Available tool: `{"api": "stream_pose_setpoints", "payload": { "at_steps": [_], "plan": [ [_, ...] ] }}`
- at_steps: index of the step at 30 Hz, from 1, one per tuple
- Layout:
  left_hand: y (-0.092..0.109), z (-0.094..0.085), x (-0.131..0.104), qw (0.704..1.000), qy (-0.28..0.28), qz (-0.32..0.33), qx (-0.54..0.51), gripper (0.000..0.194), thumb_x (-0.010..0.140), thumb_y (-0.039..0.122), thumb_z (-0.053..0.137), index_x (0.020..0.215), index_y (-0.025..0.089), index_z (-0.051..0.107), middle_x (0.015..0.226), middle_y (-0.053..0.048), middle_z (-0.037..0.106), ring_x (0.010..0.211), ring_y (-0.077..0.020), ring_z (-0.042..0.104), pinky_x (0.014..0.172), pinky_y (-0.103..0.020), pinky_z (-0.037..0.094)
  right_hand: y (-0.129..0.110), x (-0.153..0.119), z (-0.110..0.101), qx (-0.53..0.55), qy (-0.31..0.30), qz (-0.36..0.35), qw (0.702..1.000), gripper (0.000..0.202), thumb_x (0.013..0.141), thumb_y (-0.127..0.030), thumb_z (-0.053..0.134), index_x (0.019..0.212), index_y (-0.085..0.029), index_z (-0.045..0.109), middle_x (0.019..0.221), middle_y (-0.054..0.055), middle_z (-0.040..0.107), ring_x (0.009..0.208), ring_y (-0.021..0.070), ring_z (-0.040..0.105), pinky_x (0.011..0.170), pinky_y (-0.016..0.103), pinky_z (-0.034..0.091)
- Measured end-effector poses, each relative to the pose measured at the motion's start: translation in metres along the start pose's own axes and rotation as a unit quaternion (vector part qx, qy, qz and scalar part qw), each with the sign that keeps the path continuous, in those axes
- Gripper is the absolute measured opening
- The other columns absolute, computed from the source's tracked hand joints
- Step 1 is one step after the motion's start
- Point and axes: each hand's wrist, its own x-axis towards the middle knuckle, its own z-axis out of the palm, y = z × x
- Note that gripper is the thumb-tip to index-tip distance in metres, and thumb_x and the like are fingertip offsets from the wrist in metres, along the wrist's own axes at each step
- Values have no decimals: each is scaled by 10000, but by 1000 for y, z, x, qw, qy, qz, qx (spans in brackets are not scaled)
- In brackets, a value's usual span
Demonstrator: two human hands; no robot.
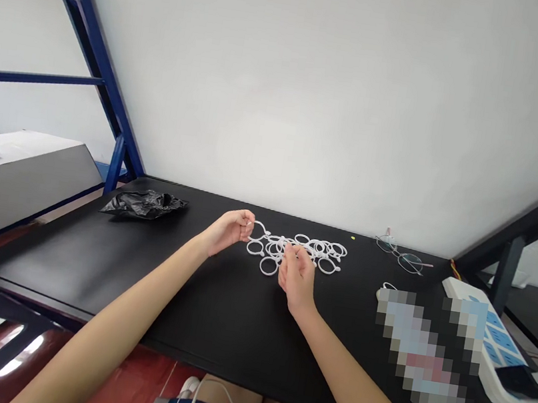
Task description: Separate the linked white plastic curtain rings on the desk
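Observation:
Several thin white rings with small tabs (268,267) lie in a loose, overlapping pile on the black tabletop (212,307). My left hand (230,232) is at the pile's left edge, thumb and fingers pinched together on one white ring (260,224); part of that ring is hidden behind the fingertips. In front of the middle of the pile, my right hand (296,278) is closed, its thumb and fingertips pressed together. Whatever it may hold is too small or too hidden to make out. It covers some of the rings behind it.
A crumpled black plastic bag (144,204) lies at the left. Eyeglasses (398,254) rest at the back right. Nearer on the right are a blurred-out long object (420,359) and a white power strip (496,336) with a plug. A pale wall (314,100) rises behind.

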Motion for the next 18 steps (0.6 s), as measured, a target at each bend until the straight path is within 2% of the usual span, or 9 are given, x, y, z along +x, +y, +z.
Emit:
{"api": "stream_pose_setpoints", "payload": {
  "at_steps": [2,4,7,11,14,18],
  "plan": [
    [-1,9,-3,999,-33,-15,-17,90,658,188,560,733,142,582,596,3,446,573,-103,412,558,-240,363,-3,4,0,59,-47,82,994,516,822,-645,552,592,-215,382,380,-114,238,299,34,190,324,185,126],
    [-4,14,-5,997,-67,-31,-27,98,682,199,553,744,138,599,606,-8,457,578,-110,415,574,-253,365,-6,7,-2,95,-95,157,978,574,814,-699,505,548,-206,381,365,-114,210,286,26,156,325,184,89],
    [-8,16,-7,992,-110,-51,-38,129,701,206,539,766,134,624,615,-18,469,576,-114,414,595,-268,369,-12,8,-4,128,-147,222,955,616,811,-722,482,508,-195,388,353,-113,199,279,18,139,327,183,82],
    [-11,17,-7,989,-130,-57,-37,178,704,218,525,787,126,653,635,-31,491,584,-121,429,617,-283,386,-15,8,-6,143,-179,230,946,600,805,-683,541,499,-188,396,349,-116,209,277,13,141,334,185,84],
    [-10,18,-8,989,-131,-56,-40,203,702,228,521,798,122,666,648,-38,509,588,-124,446,630,-292,403,-16,7,-5,138,-184,211,950,580,793,-631,604,494,-187,382,353,-116,221,283,12,154,343,190,81],
    [-9,17,-9,990,-126,-54,-33,234,712,239,506,818,118,675,673,-52,539,599,-134,478,640,-302,422,-16,5,-4,123,-189,192,955,576,810,-610,600,494,-188,369,369,-114,217,301,14,172,360,195,92]
  ]
}}
